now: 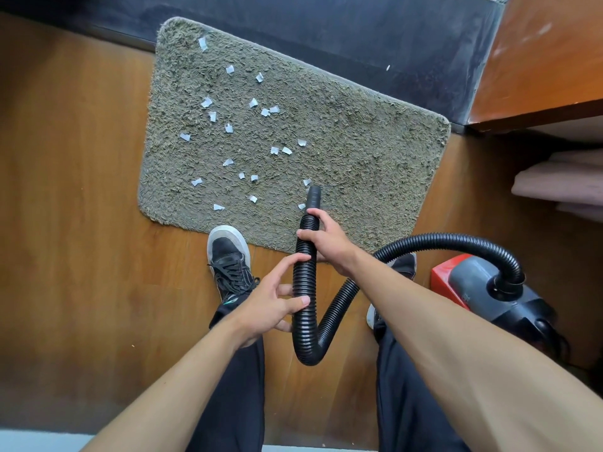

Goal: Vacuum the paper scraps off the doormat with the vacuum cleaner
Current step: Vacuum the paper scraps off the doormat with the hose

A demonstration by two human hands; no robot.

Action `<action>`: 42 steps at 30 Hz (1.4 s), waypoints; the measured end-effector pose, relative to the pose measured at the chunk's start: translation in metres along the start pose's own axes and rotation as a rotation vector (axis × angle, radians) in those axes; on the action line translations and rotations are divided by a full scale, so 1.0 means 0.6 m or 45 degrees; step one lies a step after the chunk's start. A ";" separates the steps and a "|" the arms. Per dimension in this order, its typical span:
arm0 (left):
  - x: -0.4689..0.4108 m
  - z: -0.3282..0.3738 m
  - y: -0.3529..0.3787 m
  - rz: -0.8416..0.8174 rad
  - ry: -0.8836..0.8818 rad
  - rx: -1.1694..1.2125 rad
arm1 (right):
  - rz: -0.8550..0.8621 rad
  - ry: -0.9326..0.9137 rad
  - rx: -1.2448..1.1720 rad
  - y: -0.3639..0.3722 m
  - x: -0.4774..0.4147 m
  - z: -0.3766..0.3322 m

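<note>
Both hands hold the ribbed black plastic hose (pixel 301 272): the right hand (pixel 321 238) grips it just behind the smooth black nozzle (pixel 314 194), and the left hand (pixel 277 298) curls round it lower down. The nozzle points onto the shaggy grey-green doormat (pixel 375 158), with white paper scraps (pixel 228 128) scattered beside and beyond it. The red-and-grey vacuum cleaner (pixel 483 288) sits to the right.

Mat (pixel 359 164): grey-green, shaggy, rectangular with rounded corners; flat on wood floor (pixel 81 190), skewed to view.
Scraps (pixel 206 102): small white torn bits, scattered over left and middle of mat, none stacked.
Vacuum (pixel 483 282): red and dark grey body, on floor beside mat's near right corner.
Hose (pixel 305 288): black, ribbed; arcs from body top, dips in U-bend, rises to nozzle.
Nozzle (pixel 314 195): smooth black tube, aimed at mat near front edge; one scrap at tip, one just left.
</note>
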State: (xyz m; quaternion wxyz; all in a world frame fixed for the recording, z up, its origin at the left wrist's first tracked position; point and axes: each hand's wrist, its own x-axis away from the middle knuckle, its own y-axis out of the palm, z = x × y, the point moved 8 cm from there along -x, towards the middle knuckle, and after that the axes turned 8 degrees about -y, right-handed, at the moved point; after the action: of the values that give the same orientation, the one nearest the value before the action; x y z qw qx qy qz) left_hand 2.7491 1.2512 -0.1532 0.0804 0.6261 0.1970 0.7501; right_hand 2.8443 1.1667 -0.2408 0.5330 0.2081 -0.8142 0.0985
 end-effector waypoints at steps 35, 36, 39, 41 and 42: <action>0.017 -0.034 0.002 0.000 -0.059 -0.037 | 0.025 0.048 -0.078 0.012 0.020 0.051; 0.018 -0.033 -0.001 -0.001 -0.056 -0.027 | 0.023 0.042 -0.080 0.015 0.019 0.050; 0.020 -0.032 -0.008 -0.001 -0.057 -0.019 | 0.036 0.039 -0.094 0.021 0.018 0.051; 0.023 -0.033 -0.008 -0.006 -0.063 -0.033 | 0.044 0.050 -0.101 0.022 0.021 0.054; 0.024 -0.034 -0.007 -0.010 -0.066 -0.032 | 0.045 0.055 -0.100 0.022 0.022 0.056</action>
State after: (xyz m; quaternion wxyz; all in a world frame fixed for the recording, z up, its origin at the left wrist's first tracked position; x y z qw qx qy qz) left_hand 2.7257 1.2565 -0.1448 0.0964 0.6436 0.1878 0.7357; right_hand 2.8063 1.1626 -0.2418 0.5565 0.1704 -0.8092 0.0806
